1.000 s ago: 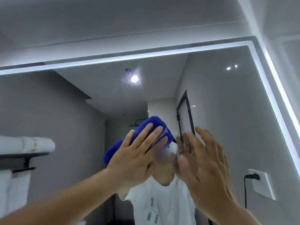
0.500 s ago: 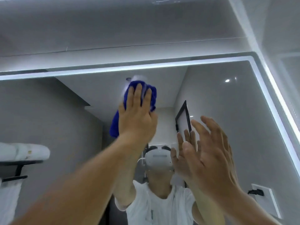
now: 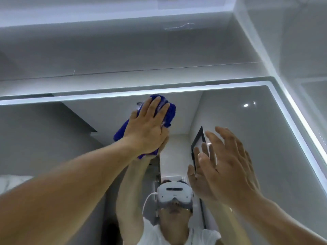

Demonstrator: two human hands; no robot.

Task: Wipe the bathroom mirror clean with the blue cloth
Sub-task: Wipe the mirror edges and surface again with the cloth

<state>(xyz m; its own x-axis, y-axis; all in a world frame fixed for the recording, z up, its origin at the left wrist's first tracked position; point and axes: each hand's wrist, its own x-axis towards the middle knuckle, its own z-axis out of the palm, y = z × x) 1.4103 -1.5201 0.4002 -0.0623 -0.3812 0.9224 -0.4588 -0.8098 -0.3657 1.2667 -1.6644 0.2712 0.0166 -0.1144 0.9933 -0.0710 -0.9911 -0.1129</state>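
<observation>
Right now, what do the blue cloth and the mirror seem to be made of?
Blue cloth: likely microfibre or terry, matt; its surface looks fuzzy and it bunches softly under the left hand. Mirror: glass, glossy; it gives sharp, clear reflections. Its bright border looks like frosted glass lit from behind, but that is uncertain.

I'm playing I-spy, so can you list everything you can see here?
mirror: one, grey reflections, fills the lower view
light strip: one, white, along the mirror's top and right edges
blue cloth: one, blue, pressed on the mirror near its top edge
headset: one, white, reflected at the bottom
frame: one, black, reflected beside the right hand
left hand: one, flat on the blue cloth
right hand: one, fingers spread, raised before the mirror
</observation>
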